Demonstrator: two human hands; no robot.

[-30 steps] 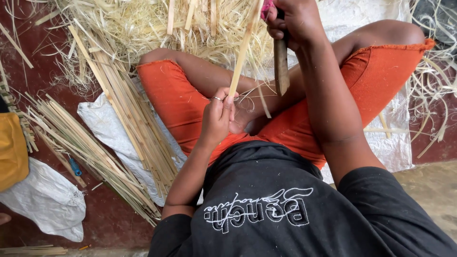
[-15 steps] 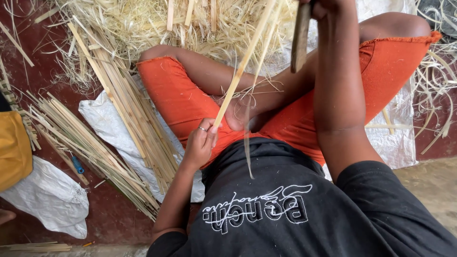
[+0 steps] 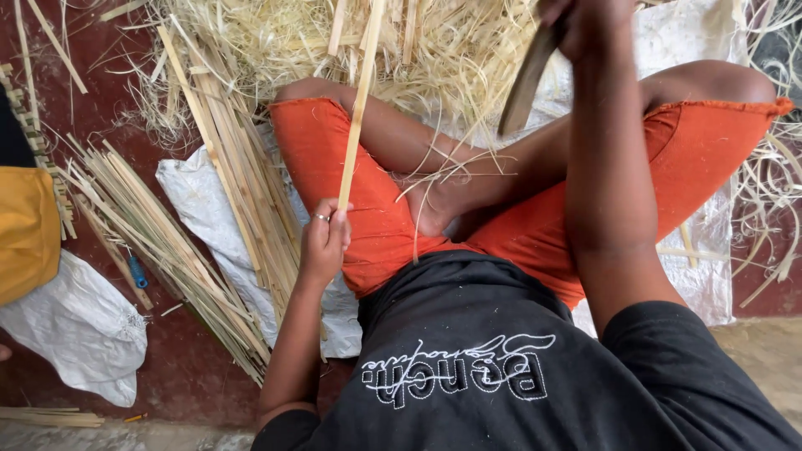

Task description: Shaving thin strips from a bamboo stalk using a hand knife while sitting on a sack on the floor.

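Note:
I sit cross-legged in orange shorts on the floor. My left hand, with a ring on one finger, grips the lower end of a long pale bamboo strip that stands nearly upright and runs out of the top of the view. My right hand is raised at the top edge, shut on the handle of a dark curved blade that points down and left. The blade hangs well to the right of the strip, apart from it. Thin shavings lie over my crossed legs.
A heap of straw-like shavings and strip offcuts lies in front of my knees. Bundles of split strips lie on my left, partly on a white sack. Another white sack and a yellow object sit far left.
My left hand has dropped lower and moved left, bringing the strip from a slant to nearly upright. My right hand with the blade has risen and swung right, away from the strip.

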